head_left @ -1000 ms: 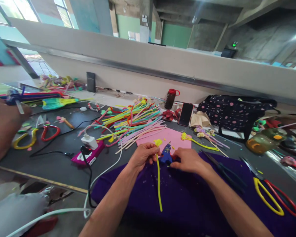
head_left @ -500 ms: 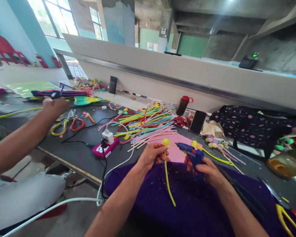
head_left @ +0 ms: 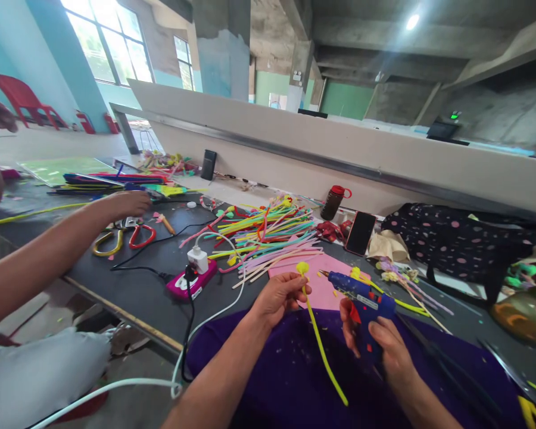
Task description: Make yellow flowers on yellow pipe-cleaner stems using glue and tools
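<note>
Between thumb and fingers, my left hand (head_left: 280, 295) pinches a yellow pipe-cleaner flower (head_left: 324, 348) just under its round head, and the stem hangs down over the purple cloth (head_left: 290, 369). My right hand (head_left: 384, 342) grips a blue glue gun (head_left: 361, 298) by its handle. The gun's nozzle points left at the flower head, with a small gap between them. Beneath the flower head lies a pink sheet (head_left: 328, 265). Another yellow flower stem (head_left: 408, 305) rests behind the glue gun.
Colourful pipe cleaners (head_left: 272, 229) are heaped behind my left hand. A purple power strip (head_left: 192, 279) with cables sits at left, near pliers (head_left: 140, 236). A co-worker's arm (head_left: 71, 238) reaches in from the left. A phone (head_left: 360, 233), bottle (head_left: 333, 202) and black bag (head_left: 464, 241) stand along the back.
The glue gun has shifted right and lower, with its nozzle a little farther from the view's left. The flower's stem end has swung right. The co-worker's hand has moved right, over the pliers.
</note>
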`<state>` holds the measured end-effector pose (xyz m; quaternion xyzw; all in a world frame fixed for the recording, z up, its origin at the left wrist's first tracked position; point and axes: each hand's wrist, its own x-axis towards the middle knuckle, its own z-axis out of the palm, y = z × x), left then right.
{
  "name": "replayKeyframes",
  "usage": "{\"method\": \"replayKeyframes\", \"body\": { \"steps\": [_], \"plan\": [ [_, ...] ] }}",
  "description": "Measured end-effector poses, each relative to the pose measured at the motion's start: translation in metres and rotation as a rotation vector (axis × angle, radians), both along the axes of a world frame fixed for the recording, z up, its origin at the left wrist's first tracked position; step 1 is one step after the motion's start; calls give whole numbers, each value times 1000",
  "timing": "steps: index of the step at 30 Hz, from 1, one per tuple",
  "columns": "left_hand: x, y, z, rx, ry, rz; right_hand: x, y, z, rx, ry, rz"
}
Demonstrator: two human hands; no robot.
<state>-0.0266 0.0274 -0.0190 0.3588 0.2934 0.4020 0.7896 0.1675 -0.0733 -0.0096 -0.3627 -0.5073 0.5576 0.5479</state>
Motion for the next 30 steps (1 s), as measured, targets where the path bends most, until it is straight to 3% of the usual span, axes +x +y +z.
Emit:
{"method": "replayKeyframes", "body": {
  "steps": [9, 20, 30],
  "plan": [
    [3, -2, 1, -40, 28, -26, -6, -8, -10, 153, -382, -60],
    [6, -6, -1, 15, 52, -34, -3, -6, -25, 185, -532, -120],
    [6, -8, 1, 38, 43, -10, -6, -4, -20, 188, -678, -136]
  ]
}}
